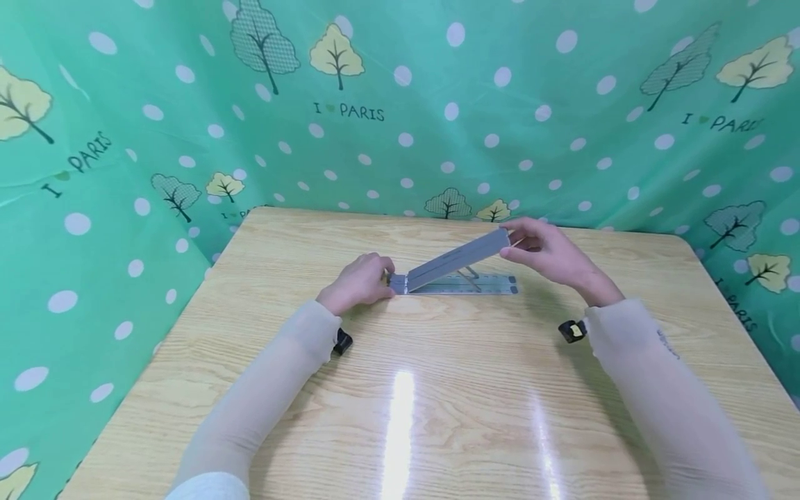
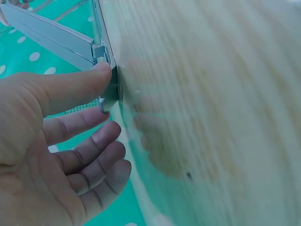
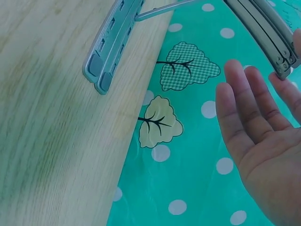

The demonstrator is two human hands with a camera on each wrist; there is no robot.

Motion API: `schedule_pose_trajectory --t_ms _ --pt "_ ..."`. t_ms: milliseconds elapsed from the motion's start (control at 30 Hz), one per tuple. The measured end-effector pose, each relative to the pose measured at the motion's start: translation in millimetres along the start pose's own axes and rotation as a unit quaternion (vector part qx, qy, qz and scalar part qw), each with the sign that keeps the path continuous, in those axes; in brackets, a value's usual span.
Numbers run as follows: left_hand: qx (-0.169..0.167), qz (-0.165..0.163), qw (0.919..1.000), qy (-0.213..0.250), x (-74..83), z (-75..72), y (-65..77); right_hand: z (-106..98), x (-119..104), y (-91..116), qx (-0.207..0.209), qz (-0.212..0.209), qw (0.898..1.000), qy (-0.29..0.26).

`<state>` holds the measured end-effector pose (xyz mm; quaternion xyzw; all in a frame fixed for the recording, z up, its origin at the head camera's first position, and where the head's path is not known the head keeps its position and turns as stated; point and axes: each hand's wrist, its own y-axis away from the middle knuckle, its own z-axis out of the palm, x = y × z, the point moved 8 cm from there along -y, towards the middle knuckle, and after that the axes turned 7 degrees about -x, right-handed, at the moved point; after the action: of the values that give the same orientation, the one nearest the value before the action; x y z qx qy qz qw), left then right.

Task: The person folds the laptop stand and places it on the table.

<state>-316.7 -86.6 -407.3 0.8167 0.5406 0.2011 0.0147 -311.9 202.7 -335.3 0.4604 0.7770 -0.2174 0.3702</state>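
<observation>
A grey folding laptop stand (image 1: 459, 260) lies across the far part of the table, its slotted base (image 3: 106, 52) flat on the wood. Its upper arm slants up to the right from the hinge, with thin struts (image 1: 470, 278) between arm and base. At the low left end, my left hand (image 1: 361, 281) pinches the stand between thumb and index finger; the other fingers are loosely bent in the left wrist view. My right hand (image 1: 546, 253) holds the arm's raised right end by thumb and fingertips. In the right wrist view, its remaining fingers (image 3: 235, 113) extend beside that end.
The wooden table (image 1: 475, 389) reflects bright light streaks near its front. Behind it and to both sides hangs a green curtain (image 1: 450, 153) with white dots and printed trees. A small black wrist camera (image 1: 571, 331) sits by the right cuff.
</observation>
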Motion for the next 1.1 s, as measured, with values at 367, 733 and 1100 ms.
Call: schedule_pose_trajectory --t_ms 367,733,1100 --pt "-0.018 -0.007 0.9988 0.045 -5.4 -3.6 -9.4 3.2 -5.6 10.5 0.031 0.018 0.999 0.002" --pt "-0.023 -0.007 0.9988 0.044 -8.1 -6.5 -24.2 14.7 -15.1 19.3 0.061 0.01 0.998 -0.008" --pt "-0.019 0.005 0.9995 0.025 -8.6 -9.0 -38.1 26.4 -22.2 26.8 0.07 0.033 0.997 -0.011"
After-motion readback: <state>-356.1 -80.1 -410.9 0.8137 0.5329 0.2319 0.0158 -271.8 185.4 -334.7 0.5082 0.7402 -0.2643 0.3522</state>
